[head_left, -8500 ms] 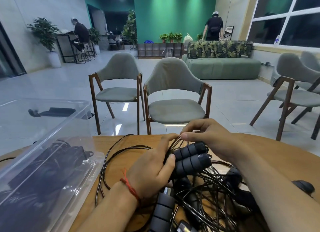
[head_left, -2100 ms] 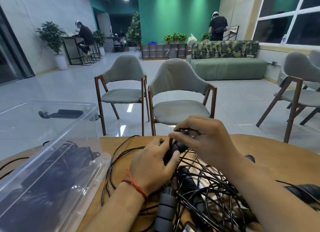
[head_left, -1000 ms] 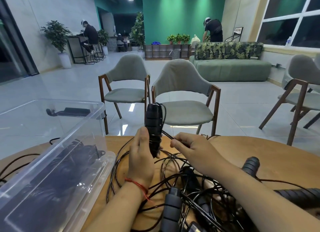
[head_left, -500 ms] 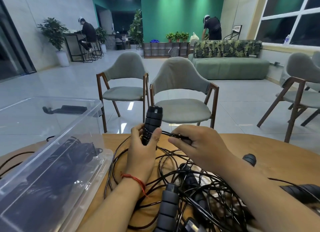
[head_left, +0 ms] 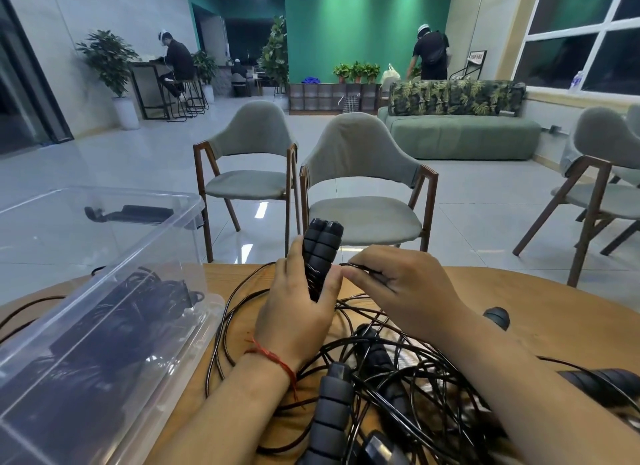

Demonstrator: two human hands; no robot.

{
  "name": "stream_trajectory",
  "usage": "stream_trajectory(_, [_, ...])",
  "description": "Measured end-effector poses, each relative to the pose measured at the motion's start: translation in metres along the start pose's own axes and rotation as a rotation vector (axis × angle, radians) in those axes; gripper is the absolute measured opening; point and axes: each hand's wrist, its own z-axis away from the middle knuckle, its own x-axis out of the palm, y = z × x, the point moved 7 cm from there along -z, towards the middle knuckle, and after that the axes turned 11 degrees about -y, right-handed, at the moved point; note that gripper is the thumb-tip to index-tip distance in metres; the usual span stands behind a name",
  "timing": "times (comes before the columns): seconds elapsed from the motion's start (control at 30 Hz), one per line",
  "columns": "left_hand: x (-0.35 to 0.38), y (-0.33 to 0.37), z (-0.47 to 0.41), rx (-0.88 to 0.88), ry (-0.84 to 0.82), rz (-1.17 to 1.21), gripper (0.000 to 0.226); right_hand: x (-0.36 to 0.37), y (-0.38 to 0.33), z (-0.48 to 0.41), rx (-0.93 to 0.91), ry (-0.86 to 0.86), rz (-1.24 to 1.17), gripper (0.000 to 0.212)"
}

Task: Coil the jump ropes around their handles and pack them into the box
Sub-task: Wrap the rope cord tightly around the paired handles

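Standing upright, long axis vertical, paired handles [head_left: 320,253] gripped low by curled left hand [head_left: 294,319]; cord [head_left: 360,266] pinched between right hand [head_left: 398,291] fingertips just right of them, running sideways to wrap; box [head_left: 149,249] near, to the left.

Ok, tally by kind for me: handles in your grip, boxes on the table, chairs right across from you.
Handles gripped in the left hand: 2
Clear box: 1
Grey chairs across the table: 2
Total: 5
Loose handles in the pile: too tangled to count.
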Motion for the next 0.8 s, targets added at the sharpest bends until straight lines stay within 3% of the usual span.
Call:
stream_trajectory(0.17, [-0.001, 0.004, 0.002, 0.020, -0.016, -0.118, 0.093, -0.005, -0.011, -0.002, -0.043, 0.033, 0.048, 0.029])
stream_trajectory(0.3, [-0.001, 0.007, 0.001, -0.026, -0.013, -0.253, 0.079, -0.008, -0.025, -0.002, -0.149, 0.027, 0.084, 0.027])
stream_trajectory(0.5, [0.001, 0.026, 0.006, 0.127, -0.049, -0.339, 0.068, -0.026, -0.016, -0.003, -0.153, 0.081, -0.034, 0.022])
stream_trajectory(0.6, [0.000, 0.040, 0.014, 0.328, -0.074, -0.251, 0.051, -0.033, -0.003, -0.004, -0.068, 0.037, -0.167, 0.022])
stream_trajectory(0.67, [-0.002, 0.050, 0.020, 0.474, -0.078, -0.183, 0.041, -0.034, 0.011, -0.004, 0.083, -0.023, -0.271, 0.025])
stream_trajectory(0.8, [-0.003, 0.055, 0.026, 0.593, -0.116, -0.102, 0.058, -0.022, 0.036, 0.001, 0.321, -0.241, -0.543, 0.033])
